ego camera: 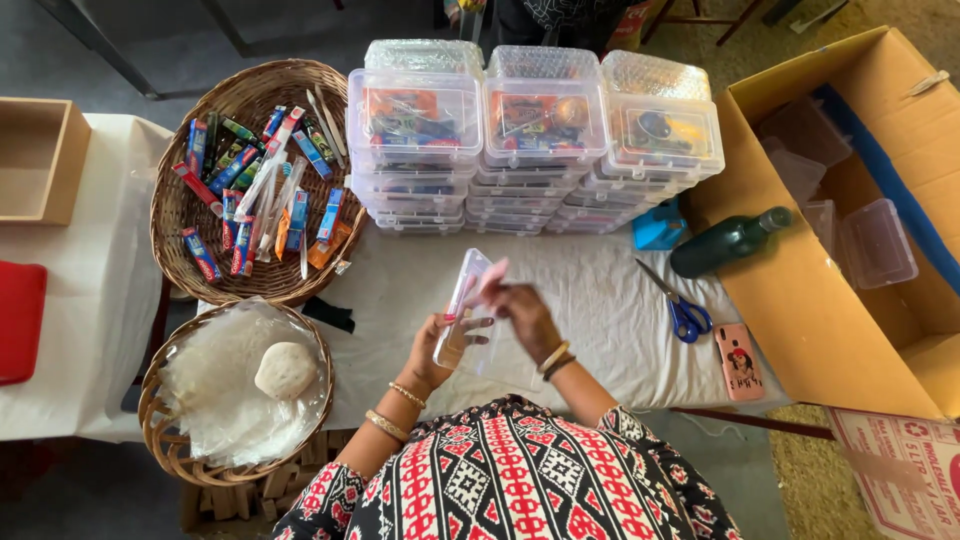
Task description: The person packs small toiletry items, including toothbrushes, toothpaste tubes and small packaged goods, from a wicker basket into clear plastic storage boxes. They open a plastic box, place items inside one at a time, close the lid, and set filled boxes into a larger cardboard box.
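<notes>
Held upright over the near middle of the white-clothed desk (600, 310): a small clear plastic box with a hinged lid (466, 310), tilted slightly toward one o'clock. Left hand (432, 352) under and behind the box at seven o'clock, fingers (478, 322) wrapped around its lower half, closed on it. Right hand (522, 312) at three o'clock of the box, fingers (492, 282) pinched narrow on a pale pink strip (490, 276) at the box's upper edge; hard to tell whether that strip sits inside the box or just against it.

At eleven o'clock, a round wicker basket (190, 220) filled with small colourful tubes and packets (250, 190). At eight o'clock, a second wicker basket (160, 420) lined with clear plastic sheets, a pale round lump (285, 370) on top. At twelve o'clock, stacks of filled clear plastic boxes (540, 140) in three columns. At three o'clock, blue-handled scissors (682, 310), a phone in a pink case (740, 362), a dark green bottle (728, 242) lying on its side. Beyond, at two o'clock, an open cardboard carton (800, 300) holding empty clear boxes.
</notes>
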